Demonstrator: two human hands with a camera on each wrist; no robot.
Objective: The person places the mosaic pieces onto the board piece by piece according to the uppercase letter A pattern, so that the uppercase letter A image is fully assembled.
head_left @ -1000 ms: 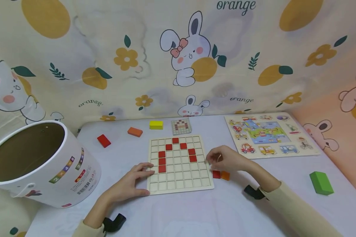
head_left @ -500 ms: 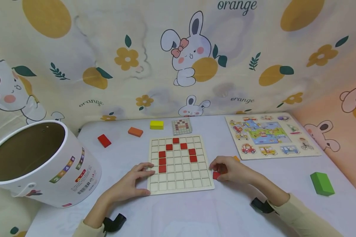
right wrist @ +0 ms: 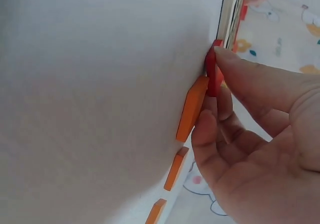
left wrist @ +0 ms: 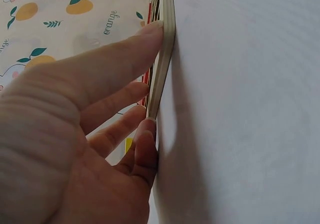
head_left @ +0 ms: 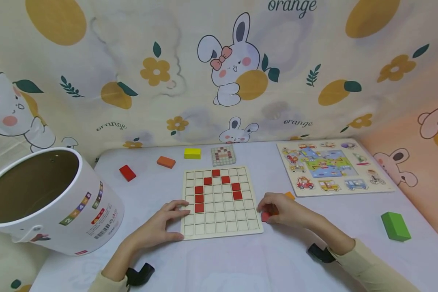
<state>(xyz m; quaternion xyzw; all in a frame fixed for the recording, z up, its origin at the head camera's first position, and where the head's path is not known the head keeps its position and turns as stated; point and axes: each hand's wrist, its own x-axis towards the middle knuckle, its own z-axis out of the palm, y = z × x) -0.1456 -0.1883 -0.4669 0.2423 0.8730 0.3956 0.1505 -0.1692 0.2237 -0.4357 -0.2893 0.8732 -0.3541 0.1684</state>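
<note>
A square wooden grid board (head_left: 226, 221) lies on the table with several red tiles (head_left: 199, 199) set in its cells in an arch shape. My left hand (head_left: 157, 227) rests at its left side, fingers on the edge and thumb near the front corner. Beyond the board's right edge, my right hand (head_left: 286, 209) pinches a red tile (right wrist: 215, 73) between thumb and fingers, low over the table. An orange tile (right wrist: 192, 111) lies against that red one, and more orange tiles (right wrist: 176, 169) trail behind it. In the head view my right hand hides most of these.
A small pattern card (head_left: 223, 155) lies behind the board. Yellow (head_left: 192, 153), orange (head_left: 166, 162) and red (head_left: 127, 173) blocks stand back left. A white bucket (head_left: 106, 211) is at left. A picture puzzle (head_left: 368, 178) and a green block (head_left: 396, 226) are at right.
My right hand has moved from above the board's right edge down and right to the loose tiles, and now takes hold of a red one. My left hand stays put.
</note>
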